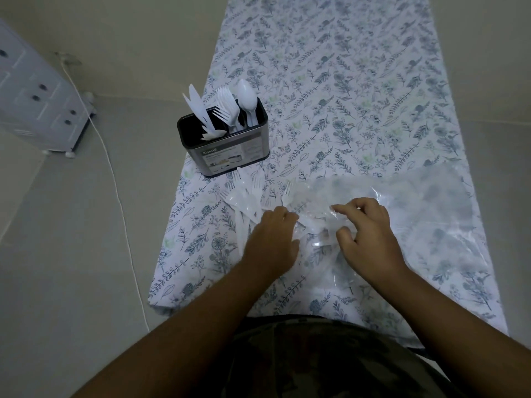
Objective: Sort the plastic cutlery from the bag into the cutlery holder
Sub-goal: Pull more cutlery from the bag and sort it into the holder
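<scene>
While the sorting stands partly done, the items run left to right as follows.

Item: small drawer unit (37, 101), pale, on feet, standing on the floor at far left; a white cord (115, 179) trails past it across the floor.

Item: cutlery holder (230, 150), dark, oblong, labelled on its front, upright near the left edge of the floral cloth (344, 96). Three groups stand in it: knives (198, 107) at left, forks (227, 107) in the middle, spoons (247, 96) at right.

Item: loose forks (244, 193), white plastic, lying flat on the cloth just in front of the holder, tines pointing away from the person, some overlapping. Judged very light, thin, somewhat springy and smooth; prone to skid or flick if pressed at one end. Best taken by the handle, pinched at mid-length, several handles gathered together if aligned.

Item: left hand (273, 239), back upward, resting low over the handle ends of the forks, fingers bent down. Whether it has anything between them cannot be told; the fingertips are hidden.

Item: right hand (367, 237), fingers curled, pinching up crumpled film at the mouth of the bag; white cutlery shows faintly under it.

Item: bag (416, 214), clear plastic, lying flat across the right half of the cloth. Judged limp, slippery, apt to drag its contents along; the film should be held down while pieces are drawn out.
</scene>
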Demonstrator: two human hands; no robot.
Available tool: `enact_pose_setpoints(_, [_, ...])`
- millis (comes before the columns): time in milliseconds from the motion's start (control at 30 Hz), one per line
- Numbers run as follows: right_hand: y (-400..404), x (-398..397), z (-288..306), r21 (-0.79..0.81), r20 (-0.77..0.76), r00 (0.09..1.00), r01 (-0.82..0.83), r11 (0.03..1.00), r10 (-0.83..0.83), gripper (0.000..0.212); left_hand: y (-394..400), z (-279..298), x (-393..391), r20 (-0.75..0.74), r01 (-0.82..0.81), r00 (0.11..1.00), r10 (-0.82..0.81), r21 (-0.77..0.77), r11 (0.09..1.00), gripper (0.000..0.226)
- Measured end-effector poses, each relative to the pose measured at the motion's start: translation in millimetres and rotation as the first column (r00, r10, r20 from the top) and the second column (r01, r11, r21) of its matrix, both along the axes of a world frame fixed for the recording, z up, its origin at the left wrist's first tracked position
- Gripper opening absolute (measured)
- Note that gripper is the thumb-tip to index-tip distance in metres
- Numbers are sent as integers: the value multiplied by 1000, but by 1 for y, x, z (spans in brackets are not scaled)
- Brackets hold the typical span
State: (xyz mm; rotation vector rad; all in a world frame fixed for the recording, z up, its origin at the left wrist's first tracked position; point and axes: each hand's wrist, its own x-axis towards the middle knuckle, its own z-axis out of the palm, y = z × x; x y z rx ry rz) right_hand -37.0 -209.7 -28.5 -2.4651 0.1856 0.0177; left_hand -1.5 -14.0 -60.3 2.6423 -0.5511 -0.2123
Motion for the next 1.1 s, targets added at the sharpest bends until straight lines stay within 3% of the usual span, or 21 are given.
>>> enact_pose_setpoints(133, [-3,-1,2,-5,-79,997,-12,1000,12,43,-15,-13,13,-11,50,999,-49,181,982,60])
enact_pose_setpoints(433, [-1,-2,0,-10,-132,991,14,1000,-15,43,-20,-10,17,58,149,983,-176,313,938,10])
enact_pose_setpoints(567, [-2,-2,-2,2,-130,991,22,1000,-21,42,-25,-10,17,57,221,966,-252,324,920,16])
enact_pose_setpoints(667, [-3,-1,-2,1,-131,991,34,999,-33,42,-21,-13,18,62,218,968,-242,267,939,21])
enact_pose_setpoints(767, [-4,0,-2,20,-131,990,49,999,-46,42,-8,-23,18,68,186,979,-193,88,979,15])
enact_pose_setpoints(1000, [-1,2,-1,58,-134,989,61,996,-53,42,15,-15,19,83,192,980,-181,-155,969,5])
enact_pose_setpoints(1100, [1,3,-1,65,-138,989,59,996,-49,42,12,0,19,51,68,997,-54,-335,940,8])
